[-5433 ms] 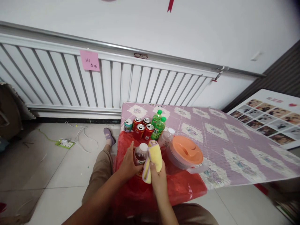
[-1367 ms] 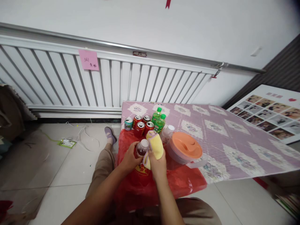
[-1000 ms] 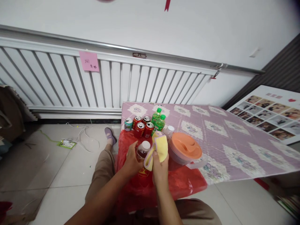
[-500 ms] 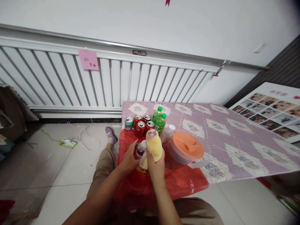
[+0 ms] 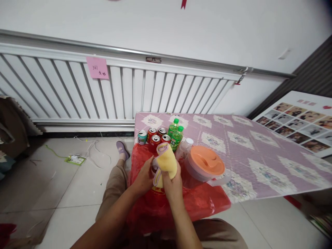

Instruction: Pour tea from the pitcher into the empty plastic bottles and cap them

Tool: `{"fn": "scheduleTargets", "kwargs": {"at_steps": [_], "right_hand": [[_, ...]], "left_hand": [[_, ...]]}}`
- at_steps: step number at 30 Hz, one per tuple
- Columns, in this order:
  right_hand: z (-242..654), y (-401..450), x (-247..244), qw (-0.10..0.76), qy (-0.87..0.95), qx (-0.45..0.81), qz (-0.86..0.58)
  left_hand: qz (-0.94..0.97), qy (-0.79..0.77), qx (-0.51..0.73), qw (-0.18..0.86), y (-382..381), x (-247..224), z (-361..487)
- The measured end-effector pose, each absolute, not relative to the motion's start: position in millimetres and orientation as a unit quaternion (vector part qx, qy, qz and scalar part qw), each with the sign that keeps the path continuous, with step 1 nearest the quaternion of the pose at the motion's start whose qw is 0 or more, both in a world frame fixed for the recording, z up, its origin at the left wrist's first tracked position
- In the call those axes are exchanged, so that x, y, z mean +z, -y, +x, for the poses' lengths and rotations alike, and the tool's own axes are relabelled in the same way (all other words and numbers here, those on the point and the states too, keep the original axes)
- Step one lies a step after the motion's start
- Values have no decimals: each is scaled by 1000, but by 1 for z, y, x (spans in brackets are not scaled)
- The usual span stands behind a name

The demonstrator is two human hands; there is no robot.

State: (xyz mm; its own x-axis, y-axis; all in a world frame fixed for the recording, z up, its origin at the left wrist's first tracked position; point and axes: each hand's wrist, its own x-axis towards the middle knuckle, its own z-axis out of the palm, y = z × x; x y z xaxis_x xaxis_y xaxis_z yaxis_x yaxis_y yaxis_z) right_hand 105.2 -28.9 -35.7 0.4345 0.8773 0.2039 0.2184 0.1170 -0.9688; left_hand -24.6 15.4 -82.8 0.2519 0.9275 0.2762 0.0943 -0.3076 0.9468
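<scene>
My right hand (image 5: 173, 180) is closed round a folded yellow cloth (image 5: 168, 159) with a purple edge. The cloth lies against the upper part of a clear bottle (image 5: 154, 168) and hides most of it, including the cap. My left hand (image 5: 144, 177) is wrapped round the left side of that bottle. Beneath the hands is a red plastic sheet (image 5: 202, 204). Close to the right of my right hand stand a clear jar with a white lid (image 5: 183, 150) and a pitcher with an orange lid (image 5: 206, 160).
Several red cans (image 5: 155, 140) and a teal can (image 5: 142, 137) stand beyond my hands, beside two green bottles (image 5: 176, 136). A purple patterned cover (image 5: 233, 155) spreads to the right. Behind is a white radiator (image 5: 127, 91); a power strip (image 5: 75, 159) lies on the floor.
The yellow cloth has shifted a little left, covering the bottle's white cap that showed before. My left hand stays on the bottle.
</scene>
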Motion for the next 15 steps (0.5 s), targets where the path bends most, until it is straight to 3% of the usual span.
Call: {"fn": "scheduleTargets", "kwargs": {"at_steps": [8, 15], "right_hand": [[121, 46, -29, 612, 357, 289, -643], [114, 75, -2, 619, 452, 203, -610]], "left_hand": [[683, -411, 448, 404, -9, -76, -33], [665, -390, 508, 384, 28, -35, -62]]}}
